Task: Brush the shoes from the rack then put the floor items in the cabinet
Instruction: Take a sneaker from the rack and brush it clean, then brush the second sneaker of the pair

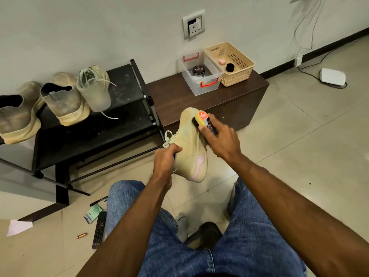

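My left hand (166,158) grips a tan sneaker (192,148) by its collar, holding it up sole-side right above my knees. My right hand (219,136) holds a yellow shoe brush (203,117) pressed against the sneaker's toe end. Three more worn shoes stand on the black shoe rack (123,84) at left: a laced one (95,87) and two slip-ons (63,102) (18,114). On the floor at lower left lie a remote (99,229), a green packet (92,213), a pen (98,200) and a small copper-coloured piece (81,235). The dark wooden cabinet (229,102) stands right of the rack.
On the cabinet top sit a clear box (199,76) holding a polish tin and a beige basket (230,63) with two small jars. A white adapter (332,76) and cable lie on the tiles at right. A pink paper (19,226) lies at far left.
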